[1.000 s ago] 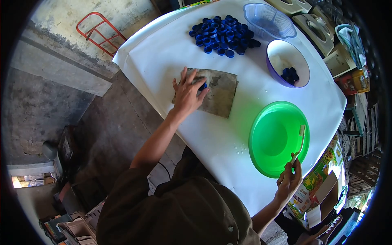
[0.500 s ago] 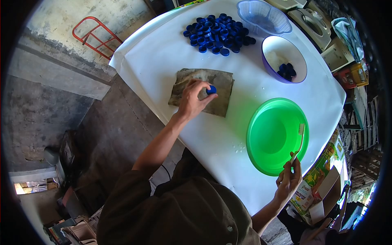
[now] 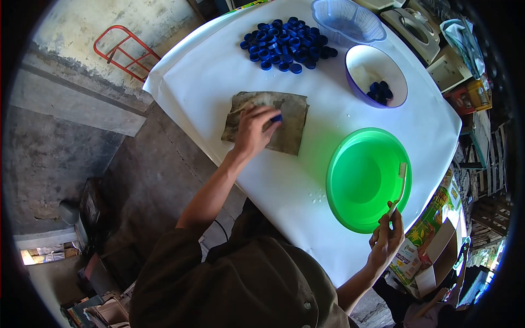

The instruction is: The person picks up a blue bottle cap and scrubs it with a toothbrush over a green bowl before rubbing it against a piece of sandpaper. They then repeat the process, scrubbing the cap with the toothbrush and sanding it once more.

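Between the thumb and fingers of my left hand [image 3: 253, 131] is a blue bottle cap [image 3: 277, 118], mostly covered by the fingers. This hand is over a stained grey-brown cloth [image 3: 292, 128] lying flat on the white-covered table. My right hand [image 3: 387, 240] grips a toothbrush [image 3: 402, 186] by its handle. The brush's bristle end points up over the right side of a green basin [image 3: 334, 164]. A purple bowl [image 3: 348, 82], white inside, holds several dark blue caps [image 3: 380, 93]. At the back lies a big pile of blue caps [image 3: 287, 44].
A clear plastic basket [image 3: 350, 24] stands behind the purple bowl. White specks [image 3: 317, 197] dot the table left of the basin. An open cardboard box [image 3: 437, 257] is beyond the table's right edge. A red metal frame [image 3: 128, 52] leans by the wall.
My left hand has turned, and its fingers now cover more of the blue cap, which sits lower over the cloth. The whole view has shifted slightly. My right hand keeps the toothbrush over the basin.
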The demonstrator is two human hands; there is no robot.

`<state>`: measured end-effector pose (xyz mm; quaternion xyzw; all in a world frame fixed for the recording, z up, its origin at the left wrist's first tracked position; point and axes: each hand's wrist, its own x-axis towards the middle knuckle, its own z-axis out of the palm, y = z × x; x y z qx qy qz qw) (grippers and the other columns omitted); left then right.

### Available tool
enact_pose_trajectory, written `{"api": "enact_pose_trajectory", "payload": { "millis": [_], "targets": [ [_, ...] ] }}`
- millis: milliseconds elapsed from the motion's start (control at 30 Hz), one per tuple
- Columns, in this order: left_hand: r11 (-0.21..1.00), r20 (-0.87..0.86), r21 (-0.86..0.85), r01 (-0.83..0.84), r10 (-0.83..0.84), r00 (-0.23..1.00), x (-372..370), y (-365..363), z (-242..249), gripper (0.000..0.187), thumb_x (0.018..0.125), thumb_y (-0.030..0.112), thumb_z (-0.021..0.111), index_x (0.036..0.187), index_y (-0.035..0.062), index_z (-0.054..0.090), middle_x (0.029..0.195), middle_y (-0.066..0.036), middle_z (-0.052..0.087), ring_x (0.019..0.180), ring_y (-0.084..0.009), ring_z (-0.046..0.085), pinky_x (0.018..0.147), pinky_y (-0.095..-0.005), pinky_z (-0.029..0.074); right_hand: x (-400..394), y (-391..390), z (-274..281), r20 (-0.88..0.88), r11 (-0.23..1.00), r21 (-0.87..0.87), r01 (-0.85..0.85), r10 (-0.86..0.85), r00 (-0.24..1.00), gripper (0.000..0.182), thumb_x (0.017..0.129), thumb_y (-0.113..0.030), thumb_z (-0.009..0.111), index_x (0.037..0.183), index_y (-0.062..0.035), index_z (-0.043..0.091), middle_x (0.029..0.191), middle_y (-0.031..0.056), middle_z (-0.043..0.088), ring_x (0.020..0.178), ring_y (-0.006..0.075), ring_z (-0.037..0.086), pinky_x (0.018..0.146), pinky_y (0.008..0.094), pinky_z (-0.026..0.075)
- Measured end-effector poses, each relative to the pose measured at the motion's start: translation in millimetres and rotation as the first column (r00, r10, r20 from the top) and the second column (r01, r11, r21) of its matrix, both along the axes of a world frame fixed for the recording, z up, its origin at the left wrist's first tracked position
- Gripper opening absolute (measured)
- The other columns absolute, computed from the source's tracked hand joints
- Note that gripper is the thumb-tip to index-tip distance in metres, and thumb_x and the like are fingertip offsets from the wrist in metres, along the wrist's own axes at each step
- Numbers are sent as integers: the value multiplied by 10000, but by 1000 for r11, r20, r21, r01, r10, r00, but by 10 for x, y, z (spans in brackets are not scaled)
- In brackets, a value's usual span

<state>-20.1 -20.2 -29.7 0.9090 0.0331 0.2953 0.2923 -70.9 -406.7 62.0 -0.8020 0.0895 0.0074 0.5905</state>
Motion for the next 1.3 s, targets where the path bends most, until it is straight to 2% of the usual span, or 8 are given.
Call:
{"api": "enact_pose_trajectory", "payload": {
  "millis": [67,267,400,567,700,900,1167,1300],
  "targets": [
    [995,-130,87,40,-29,991,-13,63,-135,324,786,30,795,1100,72,724,1088,-92,693,1019,-274,637,903,-395,508,-4,-6,-7,1,1000,6,-9,9,1000,328,995,-110,597,1299,11,621,684,-23,551,427,-4,327,368,215,201],
    [982,101,-181,-45,64,993,36,49,115,430,773,15,798,1179,108,691,1102,-97,700,1037,-296,612,947,-436,453,5,-11,-24,-5,999,32,2,-2,1000,329,991,-93,595,1300,21,617,769,-5,591,433,-2,343,361,215,207],
    [1000,-148,1,-25,25,989,-30,108,32,435,775,13,789,1189,89,680,1096,-89,711,1014,-297,629,960,-428,445,5,2,-32,-6,998,58,0,1,1000,330,988,-86,598,1299,24,616,800,1,597,442,-4,352,359,210,210],
    [973,35,-183,-143,152,988,-56,92,211,423,790,44,797,1193,118,692,1158,-59,709,941,-223,614,795,-351,513,17,29,2,2,999,37,18,-18,1000,331,990,-83,594,1301,29,612,802,1,598,441,-5,347,361,210,207],
    [987,-118,89,-134,144,983,-164,121,2,415,802,10,769,1196,94,665,1129,-76,711,1007,-274,624,875,-389,495,9,-18,-6,-15,999,51,3,-3,1000,335,991,-86,591,1303,36,608,742,-7,581,432,-5,326,365,213,196],
    [948,-79,-271,-165,149,986,-184,143,284,466,802,30,781,1239,104,638,1136,-59,715,1026,-261,625,896,-376,495,23,11,-19,3,1000,30,-8,8,1000,340,994,-91,586,1308,40,602,677,-17,549,421,-7,307,367,215,189],
    [978,-203,-199,-57,16,979,-273,39,233,499,802,62,795,1269,124,630,1192,-32,707,835,-192,559,846,-356,491,4,-2,-43,-33,996,91,17,-14,999,346,985,-81,606,1310,39,597,809,5,611,455,-8,353,364,204,199],
    [980,-162,-192,-43,11,987,-227,-63,250,442,822,35,762,1242,92,639,1172,-76,702,966,-287,635,919,-414,491,19,8,-51,-42,993,111,25,-21,999,346,986,-82,609,1311,36,597,853,8,613,463,-5,364,366,201,208]
  ]
}}
